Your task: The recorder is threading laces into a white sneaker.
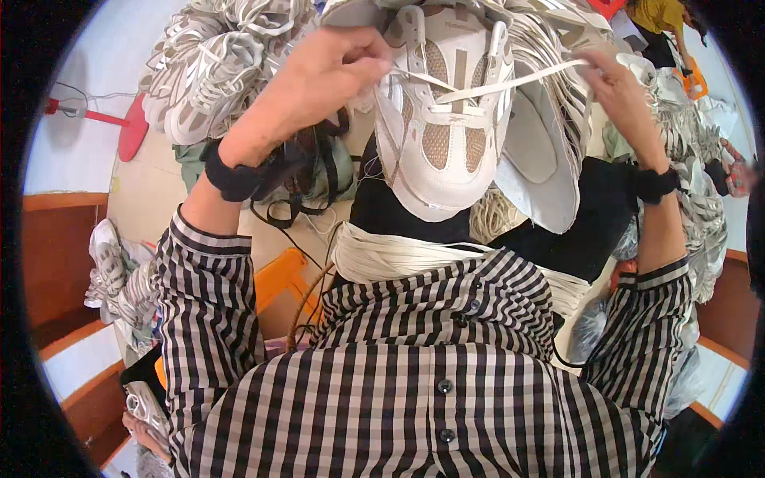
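A white and beige sneaker upper (438,171) with tan mesh panels lies in front of me, its toe pointing toward my body. A flat off-white shoelace (522,83) passes through its lowest eyelets. My left hand (343,68) is closed, pinching the lace's left part beside the upper. To the right, my right hand (620,89) grips the other end and holds it taut, raised off the upper; its fingers are slightly blurred. Just right of this upper, another pale shoe piece (535,139) shows its inside, next to a stack of similar parts.
A bundle of off-white laces (398,253) lies across my lap. Sneakers are heaped at the back left (211,80) and along the right side (705,191). An orange stool (280,279) stands at my left. Another person (665,28) is at the far right.
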{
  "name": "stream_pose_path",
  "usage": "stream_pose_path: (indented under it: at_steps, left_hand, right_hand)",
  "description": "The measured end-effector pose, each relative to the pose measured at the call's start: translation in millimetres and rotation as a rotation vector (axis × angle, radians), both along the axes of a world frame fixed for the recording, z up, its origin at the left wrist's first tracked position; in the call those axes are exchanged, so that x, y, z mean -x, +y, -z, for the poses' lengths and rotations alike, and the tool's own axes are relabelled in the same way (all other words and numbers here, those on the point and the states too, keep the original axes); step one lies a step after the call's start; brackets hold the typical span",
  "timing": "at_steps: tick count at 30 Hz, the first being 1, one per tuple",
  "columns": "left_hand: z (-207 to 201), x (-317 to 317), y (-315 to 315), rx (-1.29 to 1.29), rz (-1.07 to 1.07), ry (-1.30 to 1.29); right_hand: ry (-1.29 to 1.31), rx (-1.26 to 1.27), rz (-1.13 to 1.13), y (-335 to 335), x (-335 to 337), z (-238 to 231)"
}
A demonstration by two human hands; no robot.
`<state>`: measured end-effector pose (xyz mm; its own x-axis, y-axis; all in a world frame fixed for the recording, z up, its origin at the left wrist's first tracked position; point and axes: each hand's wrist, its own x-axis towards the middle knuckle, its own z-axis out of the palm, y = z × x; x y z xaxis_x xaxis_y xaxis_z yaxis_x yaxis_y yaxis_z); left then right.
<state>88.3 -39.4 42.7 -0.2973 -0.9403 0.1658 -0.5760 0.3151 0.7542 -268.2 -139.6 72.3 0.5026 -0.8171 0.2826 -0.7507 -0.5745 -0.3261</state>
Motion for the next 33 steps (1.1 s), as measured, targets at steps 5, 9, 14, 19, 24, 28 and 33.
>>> stream_pose_path:
  at_steps: [5,9,14,19,24,28,33]
  left_hand:
    - [-5.8,21.0,4.7,-0.149,0.03,0.435]
    - [-6.9,40.8,0.4,-0.126,0.04,0.328]
    - [-8.7,46.7,-7.8,0.139,0.039,0.078]
    - [-6.1,51.6,-13.6,0.185,0.022,0.014]
    - [-5.5,54.4,-15.5,0.235,0.045,-0.054]
    - [-4.9,52.1,-16.9,0.215,0.058,-0.147]
    - [1.4,50.8,-19.9,0.195,0.086,-0.129]
  right_hand:
    - [-0.157,0.067,-0.134,52.9,-37.4,-1.2]
    - [-0.24,-0.179,-0.285,93.3,-68.7,13.1]
    - [-0.13,0.07,-0.371,91.2,-87.5,31.6]
    - [0.036,0.18,-0.334,94.4,-94.6,36.1]
    - [0.172,0.23,-0.299,95.9,-100.1,39.5]
    - [0.249,0.165,-0.265,96.2,-108.6,40.0]
    - [-0.22,-0.328,-0.242,108.5,-112.4,34.0]
